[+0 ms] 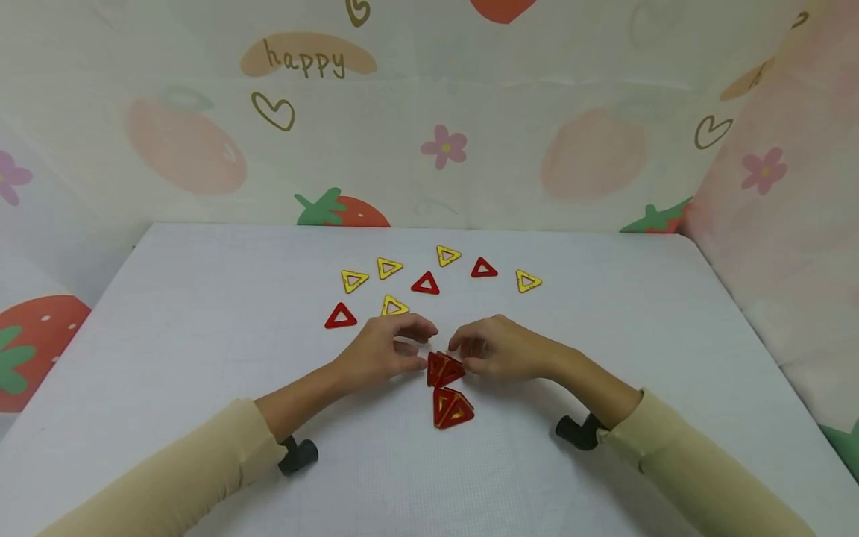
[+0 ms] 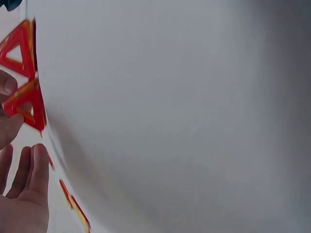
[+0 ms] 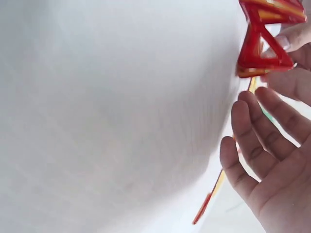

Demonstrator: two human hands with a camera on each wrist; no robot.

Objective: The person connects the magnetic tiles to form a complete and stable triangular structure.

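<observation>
We see even, muted light on the white tabletop [image 1: 201,335], with soft shadows on it beneath the sleeves [image 1: 174,466]; beyond it, the printed backdrop [image 1: 403,97] looks pale. In our wrist views the tabletop's edge bows, grey shading dims its surface, and red tiles [image 2: 39,109] beside that edge look slightly blurred.

- Red pyramid [image 1: 436,370] of open-centred triangular frames, yellow-orange showing through, assembled, at the person's twelve o'clock.
- Matching second pyramid [image 1: 441,408], also assembled, at the first's six o'clock, meeting it corner to corner.
</observation>
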